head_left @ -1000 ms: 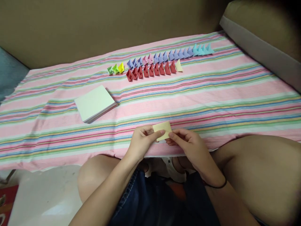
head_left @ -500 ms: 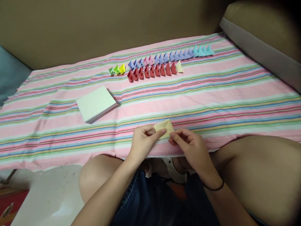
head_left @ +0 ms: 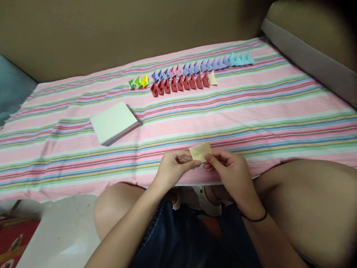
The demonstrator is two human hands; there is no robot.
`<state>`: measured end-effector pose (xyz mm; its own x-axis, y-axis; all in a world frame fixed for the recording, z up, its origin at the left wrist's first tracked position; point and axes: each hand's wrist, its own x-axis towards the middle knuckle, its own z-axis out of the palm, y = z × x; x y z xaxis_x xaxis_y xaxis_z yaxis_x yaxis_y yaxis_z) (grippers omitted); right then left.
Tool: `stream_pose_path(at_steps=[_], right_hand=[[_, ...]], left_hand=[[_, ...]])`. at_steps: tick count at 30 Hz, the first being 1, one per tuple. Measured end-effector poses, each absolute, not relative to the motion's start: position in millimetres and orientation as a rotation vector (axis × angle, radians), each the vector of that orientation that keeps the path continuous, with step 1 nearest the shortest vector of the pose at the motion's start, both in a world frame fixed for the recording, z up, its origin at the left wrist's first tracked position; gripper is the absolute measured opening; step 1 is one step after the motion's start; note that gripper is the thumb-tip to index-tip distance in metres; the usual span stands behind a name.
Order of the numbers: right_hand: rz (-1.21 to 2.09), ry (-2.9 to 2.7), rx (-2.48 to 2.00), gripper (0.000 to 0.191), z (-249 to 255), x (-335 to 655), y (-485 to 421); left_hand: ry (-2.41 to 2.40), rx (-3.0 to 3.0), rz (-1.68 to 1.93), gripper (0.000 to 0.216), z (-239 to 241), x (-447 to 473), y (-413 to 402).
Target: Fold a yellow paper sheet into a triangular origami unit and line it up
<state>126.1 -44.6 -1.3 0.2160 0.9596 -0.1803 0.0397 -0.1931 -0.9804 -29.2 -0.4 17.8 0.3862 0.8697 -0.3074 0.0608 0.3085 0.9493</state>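
We grip a small cream paper (head_left: pixel 199 151) with both hands, thumbs in front: our left hand (head_left: pixel 173 166) at its lower edge, our right hand (head_left: pixel 233 169) at its right side. We have it over the striped cloth (head_left: pixel 173 119), nearer us than the paper stack (head_left: pixel 113 121) and the red folded pieces (head_left: pixel 180 85).

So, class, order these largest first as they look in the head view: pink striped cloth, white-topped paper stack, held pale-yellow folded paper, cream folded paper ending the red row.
Striped cloth
Paper stack
Pale-yellow paper, though nearer the camera
Cream paper
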Motion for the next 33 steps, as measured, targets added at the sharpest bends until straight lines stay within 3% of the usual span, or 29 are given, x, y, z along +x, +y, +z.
stream_pose_path(at_steps=[5,19,33], right_hand=[[1.34,-0.936,-1.354,0.034,-5.7,128.6,-40.5],[1.438,-0.731,-1.246,0.03,-0.9,131.7,-41.9],[1.236,-0.975,-1.28,0.031,-1.1,127.7,-40.6]], left_hand=[[1.101,1.132,0.726,0.028,14.9,-32.6,1.4],[1.007,0.97,0.651,0.025,14.1,-38.6,3.6],[1.06,1.253,0.745,0.025,14.1,-33.6,2.2]])
